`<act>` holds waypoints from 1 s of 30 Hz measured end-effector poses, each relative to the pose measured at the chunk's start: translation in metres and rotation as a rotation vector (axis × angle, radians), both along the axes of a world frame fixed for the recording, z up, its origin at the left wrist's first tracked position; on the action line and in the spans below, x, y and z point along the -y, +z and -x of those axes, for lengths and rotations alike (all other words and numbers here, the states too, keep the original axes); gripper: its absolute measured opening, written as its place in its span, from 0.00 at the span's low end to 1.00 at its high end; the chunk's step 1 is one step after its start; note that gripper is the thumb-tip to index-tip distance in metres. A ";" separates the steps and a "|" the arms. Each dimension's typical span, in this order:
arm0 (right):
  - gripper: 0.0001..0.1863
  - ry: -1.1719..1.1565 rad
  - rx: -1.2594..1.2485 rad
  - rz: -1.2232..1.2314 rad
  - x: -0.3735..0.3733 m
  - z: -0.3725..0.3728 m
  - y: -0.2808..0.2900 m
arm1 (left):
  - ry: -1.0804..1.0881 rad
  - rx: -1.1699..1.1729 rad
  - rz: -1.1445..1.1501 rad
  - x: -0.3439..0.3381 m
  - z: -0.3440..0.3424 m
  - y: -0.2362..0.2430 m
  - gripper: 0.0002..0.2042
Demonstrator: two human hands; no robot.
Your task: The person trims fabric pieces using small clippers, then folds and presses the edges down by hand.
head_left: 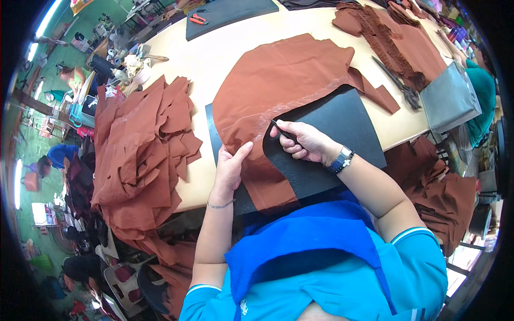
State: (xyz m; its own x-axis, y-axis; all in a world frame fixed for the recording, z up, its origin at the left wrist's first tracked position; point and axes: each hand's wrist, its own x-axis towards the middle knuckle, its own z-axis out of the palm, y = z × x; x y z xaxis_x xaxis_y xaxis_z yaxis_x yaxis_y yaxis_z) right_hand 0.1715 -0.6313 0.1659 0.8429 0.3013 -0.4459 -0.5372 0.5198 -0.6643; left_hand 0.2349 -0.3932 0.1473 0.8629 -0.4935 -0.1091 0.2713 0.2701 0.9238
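A large rust-brown fabric piece (284, 69) with pale marks and a curved cut edge lies partly over a black board (342, 123). My left hand (232, 167) grips its left side, thumb on top and the other fingers mostly out of sight. In my closed right hand (302, 140) is a slim dark pointed tool (274, 123), whose exact kind I cannot make out. Its tip meets the fabric by the inner curve. A narrow strip of the same cloth hangs down toward my blue apron (300, 230).
A thick heap of brown cut pieces (144, 144) covers the table's left side. Large dark scissors (396, 80) lie at the right, near a grey metal box (452, 99). Red-handled snips (198, 20) rest on a far black board (230, 13). Other people work at the left.
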 end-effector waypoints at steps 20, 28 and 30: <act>0.41 -0.661 0.131 1.980 0.197 0.071 0.015 | 0.216 1.244 -0.741 -0.036 -0.020 0.071 0.37; 0.19 -0.415 0.055 2.081 0.221 0.040 0.014 | -0.409 1.252 -1.155 0.079 -0.073 0.011 0.40; 0.17 -0.444 0.098 2.147 0.237 0.054 0.031 | -0.285 1.135 -1.315 0.065 -0.064 0.014 0.42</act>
